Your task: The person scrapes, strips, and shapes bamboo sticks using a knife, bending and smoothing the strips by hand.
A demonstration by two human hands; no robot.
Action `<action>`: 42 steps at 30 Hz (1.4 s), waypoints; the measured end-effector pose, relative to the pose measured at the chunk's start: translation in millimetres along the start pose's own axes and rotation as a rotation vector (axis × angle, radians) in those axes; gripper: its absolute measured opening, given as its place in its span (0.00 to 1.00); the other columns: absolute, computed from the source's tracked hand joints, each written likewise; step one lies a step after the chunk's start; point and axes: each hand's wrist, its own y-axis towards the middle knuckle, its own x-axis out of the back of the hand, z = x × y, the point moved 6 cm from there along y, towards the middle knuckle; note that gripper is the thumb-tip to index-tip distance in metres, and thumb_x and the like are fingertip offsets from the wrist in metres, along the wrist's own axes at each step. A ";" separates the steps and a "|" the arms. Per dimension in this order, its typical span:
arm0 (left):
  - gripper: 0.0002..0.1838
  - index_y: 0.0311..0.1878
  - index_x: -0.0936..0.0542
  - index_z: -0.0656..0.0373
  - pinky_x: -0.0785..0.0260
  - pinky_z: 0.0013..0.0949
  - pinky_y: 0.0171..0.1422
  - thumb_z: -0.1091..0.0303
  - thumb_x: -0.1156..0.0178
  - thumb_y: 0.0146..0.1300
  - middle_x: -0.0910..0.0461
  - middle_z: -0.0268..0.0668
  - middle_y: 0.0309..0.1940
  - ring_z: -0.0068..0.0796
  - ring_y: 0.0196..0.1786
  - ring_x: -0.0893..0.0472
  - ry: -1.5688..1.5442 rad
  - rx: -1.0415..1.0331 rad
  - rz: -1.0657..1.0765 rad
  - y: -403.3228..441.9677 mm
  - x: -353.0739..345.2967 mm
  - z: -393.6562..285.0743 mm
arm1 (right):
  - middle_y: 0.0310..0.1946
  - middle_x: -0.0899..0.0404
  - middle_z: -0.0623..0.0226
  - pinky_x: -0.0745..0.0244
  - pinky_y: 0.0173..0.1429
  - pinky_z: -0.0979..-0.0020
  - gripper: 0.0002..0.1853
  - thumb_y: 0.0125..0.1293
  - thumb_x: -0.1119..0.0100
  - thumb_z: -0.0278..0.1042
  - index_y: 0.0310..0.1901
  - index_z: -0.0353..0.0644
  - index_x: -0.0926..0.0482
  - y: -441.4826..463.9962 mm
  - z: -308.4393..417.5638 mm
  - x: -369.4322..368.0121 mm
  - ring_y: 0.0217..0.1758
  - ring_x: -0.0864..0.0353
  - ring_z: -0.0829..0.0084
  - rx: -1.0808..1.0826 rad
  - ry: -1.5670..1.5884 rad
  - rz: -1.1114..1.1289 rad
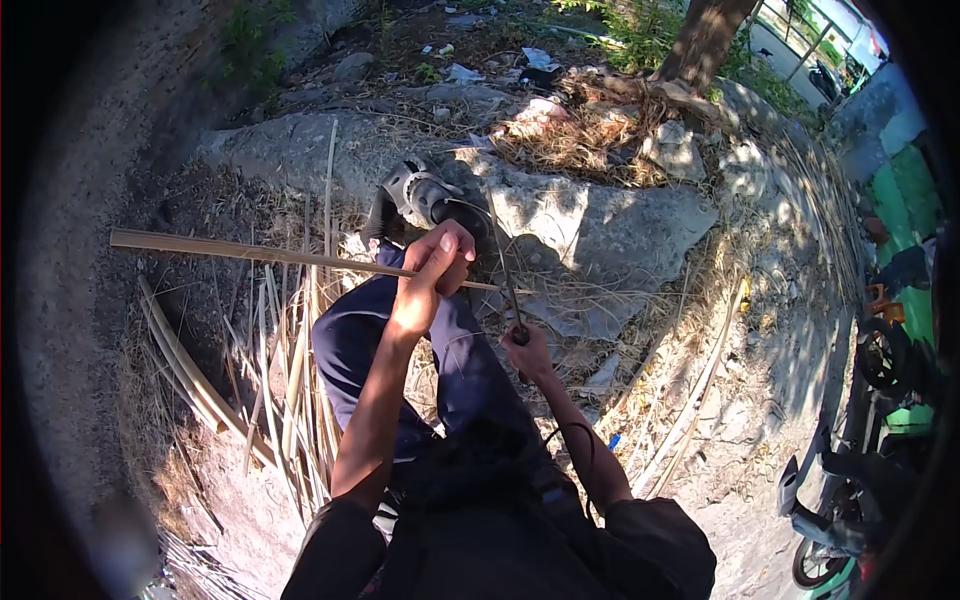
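Observation:
My left hand [435, 268] is closed around a long, pale bamboo strip [250, 252]. The strip runs level from the far left, passes through my fist, and its thin end pokes out to the right. My right hand [528, 354] grips the dark handle of a knife [507, 275]. Its narrow blade points upward, seen nearly edge-on, close to the strip's thin end. Whether the blade touches the strip I cannot tell. Both hands are in front of my knees in dark trousers [465, 365]. A shoe [415, 190] shows just beyond my left hand.
Split bamboo strips [290, 400] lie in a pile at my left. Before me is a large stone slab [610, 235] with dry shavings [590, 145] behind it. More strips [700, 400] lie at right. A tree trunk [705, 40] stands behind; motorbike parts [830, 530] show at far right.

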 end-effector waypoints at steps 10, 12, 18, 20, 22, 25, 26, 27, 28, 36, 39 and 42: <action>0.34 0.30 0.30 0.57 0.58 0.27 0.24 0.34 0.63 0.77 0.48 0.22 0.14 0.17 0.16 0.47 -0.114 -0.047 -0.060 -2.1 11.3 11.6 | 0.13 0.30 0.74 0.38 0.19 0.72 0.17 0.70 0.35 0.40 0.27 0.39 0.25 -9.6 0.1 6.7 0.14 0.30 0.82 -0.054 -0.024 0.023; 0.35 0.27 0.31 0.57 0.59 0.27 0.23 0.34 0.65 0.77 0.47 0.22 0.13 0.16 0.16 0.48 -0.114 -0.031 -0.057 -4.0 8.9 14.9 | 0.13 0.30 0.74 0.38 0.19 0.72 0.17 0.70 0.35 0.40 0.27 0.39 0.25 -7.7 -2.3 6.9 0.14 0.30 0.82 -0.008 -0.082 0.008; 0.39 0.21 0.33 0.57 0.57 0.27 0.21 0.34 0.70 0.78 0.41 0.26 0.13 0.16 0.15 0.45 -0.051 -0.096 -0.184 -7.4 2.7 20.0 | 0.16 0.29 0.74 0.37 0.25 0.69 0.16 0.67 0.33 0.42 0.29 0.39 0.23 4.8 -25.0 0.6 0.19 0.30 0.80 -0.139 -0.017 -0.037; 0.39 0.20 0.34 0.58 0.57 0.26 0.20 0.35 0.70 0.79 0.39 0.27 0.13 0.17 0.14 0.44 -0.049 -0.113 -0.179 -3.8 -1.1 20.6 | 0.14 0.29 0.75 0.38 0.21 0.71 0.15 0.69 0.34 0.38 0.27 0.41 0.25 10.6 -26.9 1.7 0.16 0.29 0.82 -0.156 0.006 -0.126; 0.39 0.20 0.34 0.58 0.58 0.26 0.20 0.35 0.69 0.79 0.39 0.27 0.13 0.16 0.14 0.45 -0.068 -0.190 -0.227 -4.1 -2.9 19.9 | 0.15 0.29 0.75 0.37 0.21 0.71 0.14 0.69 0.34 0.38 0.28 0.41 0.24 7.6 -23.2 1.1 0.17 0.29 0.82 -0.186 0.064 -0.113; 0.38 0.20 0.34 0.57 0.58 0.26 0.19 0.36 0.69 0.79 0.41 0.27 0.12 0.17 0.13 0.46 -0.025 -0.203 -0.341 -3.9 -10.2 20.4 | 0.16 0.28 0.76 0.37 0.21 0.72 0.14 0.69 0.35 0.37 0.28 0.41 0.24 11.2 -24.0 -3.5 0.17 0.29 0.81 -0.175 0.112 -0.091; 0.38 0.20 0.34 0.57 0.58 0.27 0.19 0.36 0.70 0.80 0.42 0.26 0.11 0.17 0.13 0.46 0.007 -0.221 -0.381 -3.5 -9.4 18.2 | 0.15 0.28 0.76 0.38 0.21 0.72 0.14 0.69 0.35 0.36 0.28 0.41 0.25 15.8 -22.1 -6.4 0.16 0.30 0.81 -0.133 0.100 -0.083; 0.39 0.19 0.35 0.56 0.58 0.27 0.19 0.37 0.71 0.80 0.43 0.26 0.10 0.17 0.12 0.47 0.040 -0.237 -0.421 -3.3 -8.7 16.0 | 0.15 0.28 0.76 0.38 0.21 0.72 0.14 0.69 0.35 0.36 0.28 0.41 0.25 24.9 -25.8 -10.2 0.16 0.30 0.81 -0.128 0.101 -0.084; 0.39 0.19 0.35 0.56 0.58 0.27 0.19 0.37 0.71 0.80 0.43 0.26 0.10 0.17 0.12 0.47 0.041 -0.236 -0.419 -4.3 -2.0 20.8 | 0.15 0.29 0.76 0.38 0.21 0.72 0.13 0.69 0.35 0.36 0.28 0.41 0.25 31.9 -28.6 -13.1 0.16 0.30 0.82 -0.090 0.005 -0.115; 0.37 0.18 0.40 0.53 0.59 0.29 0.19 0.35 0.68 0.79 0.47 0.27 0.13 0.20 0.13 0.53 -0.095 -0.200 -0.362 -2.6 24.7 22.9 | 0.14 0.28 0.73 0.39 0.23 0.70 0.11 0.67 0.35 0.36 0.30 0.39 0.21 30.9 23.1 -9.4 0.16 0.33 0.80 0.069 -0.072 -0.130; 0.39 0.17 0.41 0.54 0.60 0.30 0.20 0.30 0.71 0.76 0.49 0.26 0.12 0.20 0.14 0.54 -0.012 -0.190 -0.233 0.5 19.9 22.1 | 0.19 0.22 0.64 0.32 0.31 0.67 0.11 0.63 0.34 0.35 0.32 0.33 0.19 30.7 30.6 0.8 0.23 0.28 0.78 0.048 -0.205 -0.073; 0.40 0.17 0.42 0.53 0.61 0.30 0.20 0.29 0.72 0.74 0.49 0.26 0.12 0.20 0.14 0.54 0.028 -0.179 -0.260 -0.5 20.7 24.0 | 0.19 0.22 0.64 0.32 0.31 0.67 0.12 0.63 0.35 0.35 0.32 0.32 0.19 34.4 8.7 6.3 0.23 0.28 0.78 -0.117 -0.182 -0.082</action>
